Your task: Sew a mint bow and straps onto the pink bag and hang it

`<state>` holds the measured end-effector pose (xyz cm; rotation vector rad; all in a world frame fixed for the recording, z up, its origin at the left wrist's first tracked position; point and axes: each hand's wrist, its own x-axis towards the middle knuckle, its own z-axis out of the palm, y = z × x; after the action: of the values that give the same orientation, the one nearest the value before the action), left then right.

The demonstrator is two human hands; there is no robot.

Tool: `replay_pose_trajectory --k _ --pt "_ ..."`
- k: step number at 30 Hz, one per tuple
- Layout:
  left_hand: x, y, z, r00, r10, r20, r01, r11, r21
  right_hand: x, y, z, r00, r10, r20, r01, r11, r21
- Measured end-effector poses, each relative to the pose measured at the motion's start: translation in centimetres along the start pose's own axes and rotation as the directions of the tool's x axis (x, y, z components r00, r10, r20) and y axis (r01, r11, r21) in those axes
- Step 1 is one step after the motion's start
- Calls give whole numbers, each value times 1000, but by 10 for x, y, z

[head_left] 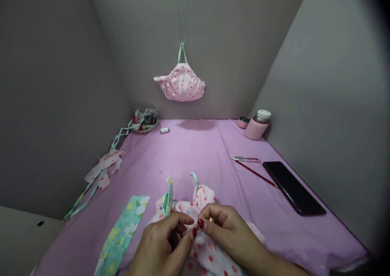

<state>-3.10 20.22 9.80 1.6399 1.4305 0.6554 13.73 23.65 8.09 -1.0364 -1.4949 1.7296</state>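
Observation:
A pink sewn cloth piece with red dots lies in front of me, with two short green and yellow floral straps at its top. My left hand pinches the dotted cloth between thumb and forefinger. Close against it, my right hand also has thumb and forefinger pressed together on the same spot. Whether a needle or thread is between the fingertips is too small to make out. To the left of my hands lies a strip of green floral fabric.
A black phone, a red pencil and thread snips lie on the right. Behind them stand a pink jar and a small round tin. A basket sits back left. A dotted pouch-like piece hangs at the back wall.

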Motion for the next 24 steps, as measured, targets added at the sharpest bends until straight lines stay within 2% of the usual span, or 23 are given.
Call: replay_pose_trajectory --k 3,6,9,13,16,24 --pt "0 -4 0 999 38 -2 -38 999 7 1 3 -1 999 28 21 -29 999 46" --pt "-2 -7 2 993 69 -100 -67 997 25 2 5 -2 996 57 61 -64 991 116" --pt "-3 -7 2 969 175 -172 -169 984 49 1 4 -1 996 55 67 -63 989 136" --pt "1 -4 0 954 276 -113 -268 960 80 2 0 1 998 30 62 -38 991 126" --pt "2 -4 -2 958 276 -76 -272 960 67 2 -1 2 997 30 66 -39 990 137" --pt "2 -6 -2 978 186 -97 -193 978 -77 3 1 2 995 35 92 -50 985 168"
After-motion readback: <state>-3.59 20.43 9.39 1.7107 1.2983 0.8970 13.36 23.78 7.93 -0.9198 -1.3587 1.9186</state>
